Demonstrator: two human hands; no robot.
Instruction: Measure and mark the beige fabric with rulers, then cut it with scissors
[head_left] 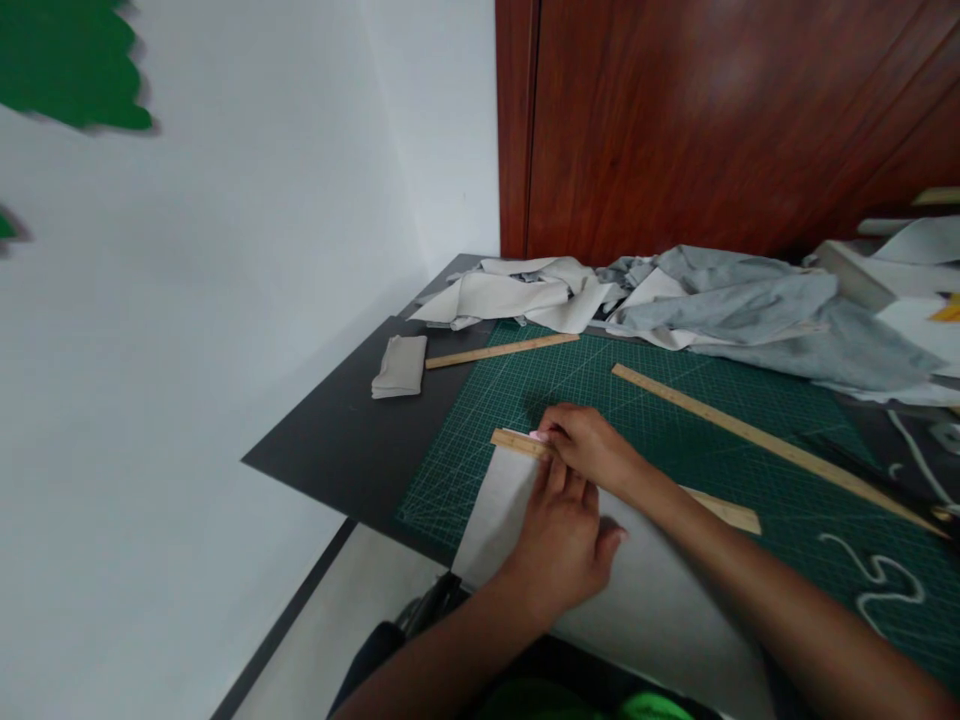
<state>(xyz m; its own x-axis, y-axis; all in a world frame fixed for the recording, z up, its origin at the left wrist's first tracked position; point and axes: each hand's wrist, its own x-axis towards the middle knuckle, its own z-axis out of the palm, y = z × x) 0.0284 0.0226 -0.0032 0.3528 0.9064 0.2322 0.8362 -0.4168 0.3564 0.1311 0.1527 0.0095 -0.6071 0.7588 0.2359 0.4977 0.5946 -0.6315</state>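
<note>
A light grey fabric piece (pixel 652 580) lies across the front edge of the green cutting mat (pixel 450 470) and hangs toward me. Along its far edge rests a wooden ruler (pixel 517 442). My left hand (pixel 562 535) lies over the fabric, its fingers stretched forward and pressing on the ruler. Just beyond it, my right hand (pixel 589 440) is closed in a pinch at the ruler's far edge. A small pink piece (pixel 538 435) shows at those fingertips; its kind is hard to make out. My hands hide the ruler's middle.
Two more wooden rulers (pixel 502 350) (pixel 750 432) lie on the mat. A folded grey cloth stack (pixel 400 366) sits at left. Crumpled fabric (pixel 750 300) lines the back. On the right are a white cord (pixel 877 575) and dark scissors (pixel 862 465). A white wall (pixel 262 250) borders the left.
</note>
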